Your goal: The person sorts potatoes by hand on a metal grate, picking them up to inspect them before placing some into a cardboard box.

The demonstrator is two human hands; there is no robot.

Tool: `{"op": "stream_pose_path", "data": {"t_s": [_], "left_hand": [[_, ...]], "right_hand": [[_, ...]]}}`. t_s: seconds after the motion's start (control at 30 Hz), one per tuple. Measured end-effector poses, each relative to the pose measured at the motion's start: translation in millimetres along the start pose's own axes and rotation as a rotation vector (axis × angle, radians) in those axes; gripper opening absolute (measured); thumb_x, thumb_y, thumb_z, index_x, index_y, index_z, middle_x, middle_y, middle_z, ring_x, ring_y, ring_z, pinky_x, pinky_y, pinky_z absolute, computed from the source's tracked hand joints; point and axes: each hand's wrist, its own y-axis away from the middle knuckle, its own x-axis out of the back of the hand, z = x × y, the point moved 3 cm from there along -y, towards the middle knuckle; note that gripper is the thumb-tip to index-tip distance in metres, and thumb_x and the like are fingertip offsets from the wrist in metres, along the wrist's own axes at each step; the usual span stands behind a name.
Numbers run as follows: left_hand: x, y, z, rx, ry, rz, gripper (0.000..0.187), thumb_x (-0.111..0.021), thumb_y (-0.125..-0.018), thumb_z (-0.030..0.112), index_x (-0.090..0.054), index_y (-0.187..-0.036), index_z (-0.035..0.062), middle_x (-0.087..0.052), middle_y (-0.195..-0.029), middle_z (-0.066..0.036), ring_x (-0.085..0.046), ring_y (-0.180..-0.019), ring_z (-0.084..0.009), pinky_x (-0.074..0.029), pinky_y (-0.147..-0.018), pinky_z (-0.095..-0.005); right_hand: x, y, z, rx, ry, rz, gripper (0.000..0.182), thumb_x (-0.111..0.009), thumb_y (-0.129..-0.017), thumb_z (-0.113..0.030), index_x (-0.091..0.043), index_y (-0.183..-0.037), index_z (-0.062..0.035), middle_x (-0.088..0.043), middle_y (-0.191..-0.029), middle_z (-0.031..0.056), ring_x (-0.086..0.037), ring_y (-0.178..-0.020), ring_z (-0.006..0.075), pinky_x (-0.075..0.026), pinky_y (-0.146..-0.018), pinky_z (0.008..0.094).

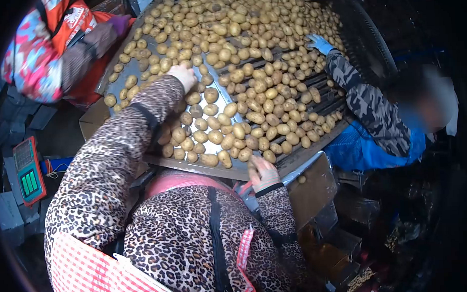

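Head view, looking down over a leopard-print jacket and a red-checked apron point(94, 277). Left hand point(183, 75) stretched far out over the sorting table point(203, 165), palm down among the potatoes point(251, 68), fingers curled and touching one or two of them; cannot tell whether anything is actually gripped, since the back of the hand hides the fingertips. Right hand point(264, 173) down at the near edge of the table, fingers bent together around a single potato point(252, 166) at the rim, just beside the last row of the heap. Potatoes spread thick across the whole table, densest at the far end, thinner over the metal rollers point(319, 91) on the right where dark gaps show between bars. A shiny bare patch of metal visible in the middle, near the left hand.

Across on the right, another person in a camouflage sleeve point(366, 105) and blue apron, gloved hand point(318, 42) resting on the potatoes at the far right of the heap. At top left, a third person in a bright patterned jacket point(34, 50), sleeve reaching toward the table's left edge. Lower left, a red weighing scale point(28, 171) with green buttons, well apart from the table. Below the right hand, a metal chute point(312, 187) with one small potato lying on it.
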Motion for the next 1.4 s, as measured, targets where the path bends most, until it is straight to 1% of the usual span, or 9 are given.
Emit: {"op": "stream_pose_path", "data": {"t_s": [0.2,0.37,0.53,0.93,1.07,1.17,1.2,1.3,1.4], "left_hand": [[20.7,95.2,-1.1,0.165,1.647,0.371,0.03,-0.065,-0.087,0.025,-0.067,-0.102,-0.0004,-0.065,-0.079,-0.005,-0.061,-0.072,-0.0131,-0.051,-0.069,-0.0295],[-43.6,255.2,3.6,0.248,1.673,-0.06,0.019,-0.07,-0.082,0.019,-0.061,-0.084,0.0025,-0.062,-0.07,-0.002,-0.055,-0.06,-0.0077,-0.043,-0.054,-0.0255],[-236.7,438.8,8.5,0.837,1.58,-0.272,0.032,-0.084,-0.072,0.015,-0.065,-0.095,0.0029,-0.063,-0.069,-0.003,-0.054,-0.055,-0.0108,-0.043,-0.05,-0.029],[-125.6,364.9,30.4,0.677,0.834,-0.474,0.062,-0.079,-0.075,0.029,-0.056,-0.128,0.0076,-0.068,-0.104,-0.02,-0.064,-0.103,-0.0348,-0.05,-0.091,-0.0401],[-90.1,340.5,41.5,0.634,0.84,-0.382,0.058,-0.075,-0.077,0.025,-0.055,-0.129,0.0082,-0.063,-0.117,-0.02,-0.06,-0.11,-0.0349,-0.048,-0.096,-0.0406],[-72.0,315.8,54.8,0.567,0.88,-0.316,0.056,-0.074,-0.079,0.024,-0.055,-0.129,0.0073,-0.062,-0.119,-0.02,-0.06,-0.11,-0.0352,-0.047,-0.095,-0.0406],[-67.8,307.8,61.0,0.518,0.894,-0.293,0.055,-0.074,-0.079,0.023,-0.055,-0.128,0.0074,-0.062,-0.118,-0.02,-0.06,-0.109,-0.0351,-0.047,-0.095,-0.0404],[-38.3,285.3,76.4,0.382,0.933,-0.257,0.051,-0.072,-0.08,0.022,-0.056,-0.127,0.0086,-0.062,-0.109,-0.019,-0.061,-0.105,-0.0344,-0.048,-0.093,-0.0397],[-32.1,279.2,86.7,0.334,0.897,-0.069,0.053,-0.074,-0.076,0.025,-0.059,-0.123,0.0069,-0.063,-0.103,-0.018,-0.063,-0.095,-0.0331,-0.05,-0.086,-0.0407]], "right_hand": [[43.6,-30.8,68.5,-0.272,-0.017,0.161,0.047,-0.061,-0.086,-0.025,-0.057,-0.127,-0.0026,-0.057,-0.126,0.0235,-0.055,-0.117,0.0396,-0.045,-0.1,0.044],[54.7,-153.5,109.2,-0.391,0.075,0.107,0.064,-0.055,-0.09,-0.039,-0.039,-0.144,-0.0096,-0.038,-0.147,0.0228,-0.037,-0.135,0.0367,-0.033,-0.112,0.0438],[15.1,-226.2,-1.4,-0.494,0.582,-0.297,0.073,-0.048,-0.089,-0.062,-0.027,-0.15,-0.0274,-0.014,-0.16,0.0132,-0.016,-0.146,0.0356,-0.01,-0.113,0.0644],[-60.1,-89.1,-57.8,0.259,0.259,-0.464,0.077,-0.057,-0.082,-0.061,-0.032,-0.148,-0.0292,-0.019,-0.156,0.0146,-0.013,-0.144,0.041,-0.009,-0.112,0.0665],[-42.1,-64.6,-15.0,0.076,0.485,-0.535,0.092,-0.063,-0.077,-0.065,-0.025,-0.151,-0.0269,-0.014,-0.155,0.0219,-0.008,-0.145,0.0408,-0.004,-0.112,0.0667],[-63.8,-111.2,-39.5,0.106,0.359,-0.409,0.085,-0.064,-0.074,-0.066,-0.04,-0.144,-0.0249,-0.029,-0.147,0.0249,-0.028,-0.137,0.0407,-0.014,-0.112,0.0632],[-91.2,-129.7,-36.2,0.343,0.334,0.093,0.071,-0.063,-0.075,-0.061,-0.054,-0.133,-0.0209,-0.039,-0.141,0.0243,-0.042,-0.125,0.0383,-0.027,-0.107,0.0589],[-91.1,-189.1,-70.2,0.152,0.275,-0.114,0.069,-0.06,-0.084,-0.052,-0.037,-0.145,-0.0267,-0.033,-0.147,0.0225,-0.028,-0.138,0.0411,-0.02,-0.113,0.0569],[-79.2,-236.0,-33.5,0.389,-0.128,-0.167,0.057,-0.06,-0.086,-0.033,-0.045,-0.139,-0.018,-0.049,-0.133,0.0241,-0.052,-0.12,0.037,-0.042,-0.104,0.0454]]}}
